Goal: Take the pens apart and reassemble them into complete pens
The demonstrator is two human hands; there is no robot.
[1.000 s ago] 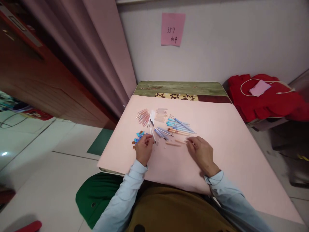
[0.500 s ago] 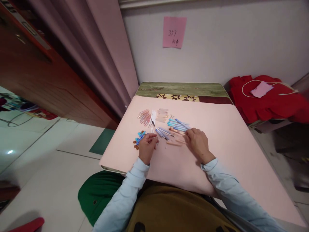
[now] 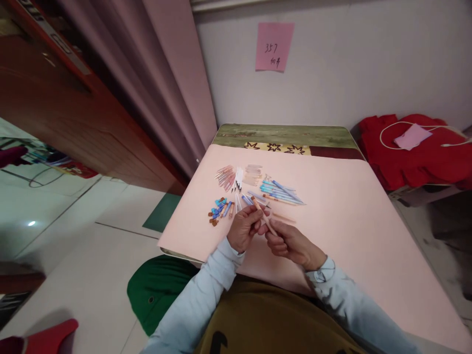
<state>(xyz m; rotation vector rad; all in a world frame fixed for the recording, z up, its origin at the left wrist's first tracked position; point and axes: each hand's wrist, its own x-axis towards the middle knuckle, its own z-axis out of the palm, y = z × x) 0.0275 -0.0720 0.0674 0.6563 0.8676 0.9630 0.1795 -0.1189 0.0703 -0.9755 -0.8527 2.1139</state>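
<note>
A peach-coloured pen with a brown end (image 3: 257,204) slants between my two hands over the near part of the table. My left hand (image 3: 244,228) pinches it partway along, and my right hand (image 3: 293,242) grips its lower end. Just left lie small blue and brown pen caps (image 3: 214,221), beside several short blue, tan and brown pen parts (image 3: 227,209). Behind my hands are blue pen barrels (image 3: 245,200), partly hidden. Finished-looking blue and brown pens (image 3: 282,191) fan out beyond my right hand. A peach barrel (image 3: 284,218) lies near its fingers.
Pink barrels (image 3: 225,177), white refills with black tips (image 3: 239,178) and clear pieces (image 3: 253,173) lie in groups farther back on the pink table cover (image 3: 342,221). A red cloth (image 3: 435,162) with a cable is at the right. A green cap-like item (image 3: 162,290) is below left.
My right hand has moved left and nearer from beside the pens to meet my left hand. Both now hold the peach pen. The view has shifted slightly.
</note>
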